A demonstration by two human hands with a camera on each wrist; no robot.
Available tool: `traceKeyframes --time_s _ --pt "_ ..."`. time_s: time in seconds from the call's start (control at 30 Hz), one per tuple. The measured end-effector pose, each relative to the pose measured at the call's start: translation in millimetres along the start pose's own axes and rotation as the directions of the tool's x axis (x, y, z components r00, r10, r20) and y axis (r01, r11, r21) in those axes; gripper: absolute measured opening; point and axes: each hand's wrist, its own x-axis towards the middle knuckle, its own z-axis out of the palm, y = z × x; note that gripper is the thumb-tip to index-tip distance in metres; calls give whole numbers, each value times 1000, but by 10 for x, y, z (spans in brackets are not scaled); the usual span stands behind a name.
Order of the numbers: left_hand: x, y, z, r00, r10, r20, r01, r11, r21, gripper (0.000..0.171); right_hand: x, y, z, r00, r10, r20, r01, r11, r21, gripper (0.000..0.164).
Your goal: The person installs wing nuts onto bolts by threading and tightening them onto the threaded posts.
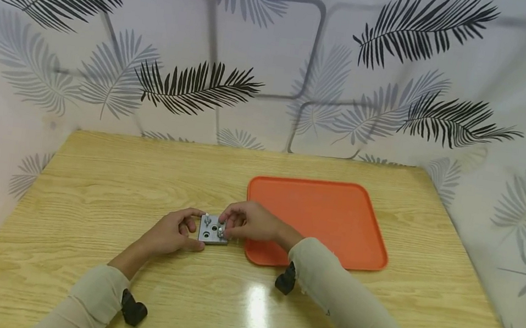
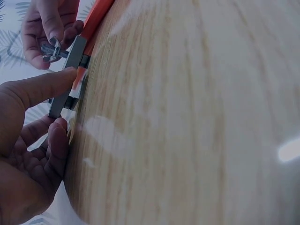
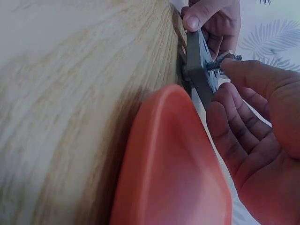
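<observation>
A small square metal plate [image 1: 211, 238] with several round holes lies near the middle of the table. My left hand [image 1: 169, 235] grips its left side, thumb at the near edge and a finger at the far edge. Over the plate's right part, my right hand [image 1: 250, 221] pinches a wing nut [image 2: 55, 50] on a threaded bolt [image 3: 214, 66] that sticks up through the plate. Another bolt with a wing nut [image 1: 207, 219] stands at the plate's far left corner. Bolt heads [image 2: 71, 102] hold the plate's underside a little above the table.
An orange tray [image 1: 320, 221] lies right of the plate, its left rim close by and partly under my right forearm. The wooden table [image 1: 142, 170] ends at a leaf-patterned cloth [image 1: 278, 49] behind.
</observation>
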Motion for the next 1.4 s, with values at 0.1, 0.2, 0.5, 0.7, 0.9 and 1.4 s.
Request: traceKeyframes --time_s 0.1,0.2,0.5,0.7,0.9,1.4 --pt "9 -16 1 1000 -1 1 1 1000 5 67 9 -19 16 1000 -6 12 6 1000 -7 21" --pt "17 -28 5 1000 -6 1 6 1000 6 68 24 -14 40 1000 -3 15 3 1000 -25 21" --pt "3 -1 2 1000 -1 5 1 1000 -5 69 5 -12 66 999 32 -43 -34 998 -55 18" --pt "7 6 -1 1000 -2 4 2 1000 -1 69 -10 4 9 995 38 -91 -37 999 6 14" --pt "2 4 0 1000 2 1 -2 1000 2 70 10 -4 -12 999 -18 -39 15 996 -89 15" --pt "-4 9 1 1000 -10 6 10 1000 5 69 -4 -47 44 1000 -17 -3 17 995 -98 13"
